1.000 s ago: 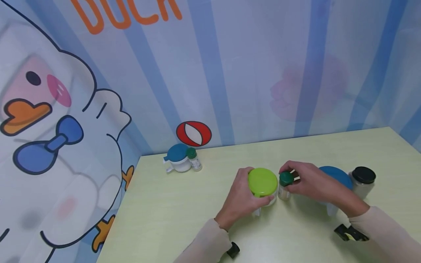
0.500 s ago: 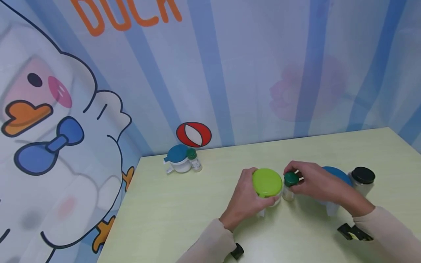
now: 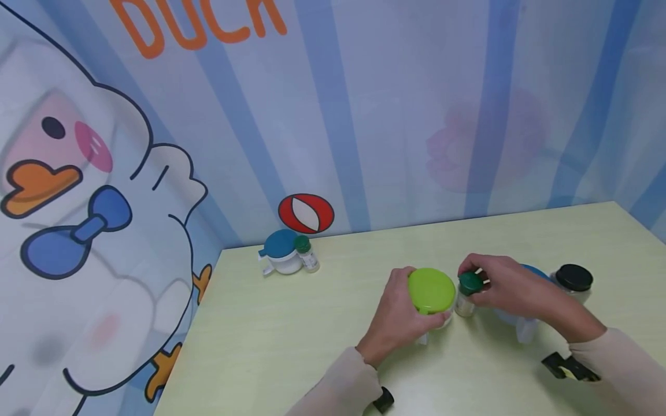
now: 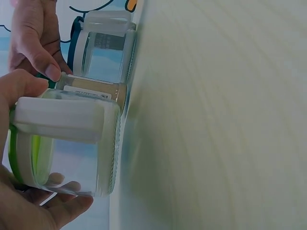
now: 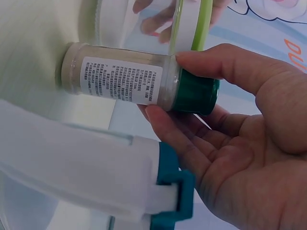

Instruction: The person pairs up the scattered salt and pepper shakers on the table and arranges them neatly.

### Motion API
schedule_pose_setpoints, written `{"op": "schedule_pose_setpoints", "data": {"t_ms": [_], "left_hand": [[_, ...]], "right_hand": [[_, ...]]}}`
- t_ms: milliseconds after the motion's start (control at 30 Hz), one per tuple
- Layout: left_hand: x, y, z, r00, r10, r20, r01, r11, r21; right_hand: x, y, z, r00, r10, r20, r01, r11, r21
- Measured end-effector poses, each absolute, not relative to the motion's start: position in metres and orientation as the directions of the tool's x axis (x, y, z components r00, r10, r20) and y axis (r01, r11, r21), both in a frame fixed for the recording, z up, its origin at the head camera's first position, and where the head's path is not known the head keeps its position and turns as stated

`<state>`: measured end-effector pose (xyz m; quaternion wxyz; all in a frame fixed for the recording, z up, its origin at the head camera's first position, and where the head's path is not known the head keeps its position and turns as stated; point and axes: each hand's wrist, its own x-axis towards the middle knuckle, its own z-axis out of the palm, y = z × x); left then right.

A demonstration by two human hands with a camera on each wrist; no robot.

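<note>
My left hand (image 3: pixel 392 318) grips a clear glass jar with a lime-green lid (image 3: pixel 432 290) and a white handle (image 4: pixel 57 117), thumb and fingers on opposite sides. Just right of it, my right hand (image 3: pixel 502 286) pinches a small spice bottle (image 5: pixel 120 79) by its dark green cap (image 3: pixel 470 282); pale powder and a printed label show through its clear side. The bottle stands upright close beside the green-lidded jar. A blue-lidded jar (image 3: pixel 525 328) with a white handle is right behind my right hand, partly hidden by the wrist.
A black-lidded jar (image 3: pixel 574 278) stands beyond the right forearm. Near the back left edge of the table (image 3: pixel 250 346) are a smaller blue-lidded pot (image 3: pixel 281 251) and another green-capped bottle (image 3: pixel 307 254). A printed duck curtain (image 3: pixel 395 115) rises behind the table.
Both hands have shifted to the right together, the left with the green-lidded jar and the right with the spice bottle, closer to the blue-lidded jar. The back-left pot and bottle have stayed put.
</note>
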<state>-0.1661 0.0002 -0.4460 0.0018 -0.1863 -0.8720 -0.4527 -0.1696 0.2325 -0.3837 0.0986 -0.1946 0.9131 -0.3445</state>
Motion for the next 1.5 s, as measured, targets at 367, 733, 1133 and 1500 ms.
{"op": "schedule_pose_setpoints", "data": {"t_ms": [367,733,1133,1500], "left_hand": [[-0.163,0.007,-0.450,-0.924,0.328,0.197,0.360,0.566,0.742],[-0.161,0.012,-0.446,-0.946,0.313,0.087,0.267,0.596,0.757],[-0.162,-0.007,-0.440,-0.894,0.446,-0.029,0.242,0.538,0.808],[-0.165,-0.017,-0.441,-0.853,0.522,-0.025,0.273,0.486,0.830]], "right_hand": [[-0.171,0.232,-0.382,-0.892,-0.448,-0.057,-0.311,0.702,-0.641],[-0.173,0.236,-0.381,-0.893,-0.451,-0.009,-0.359,0.723,-0.590],[-0.175,0.237,-0.382,-0.877,-0.479,0.047,-0.419,0.712,-0.564],[-0.176,0.236,-0.382,-0.875,-0.484,0.017,-0.408,0.716,-0.566]]}}
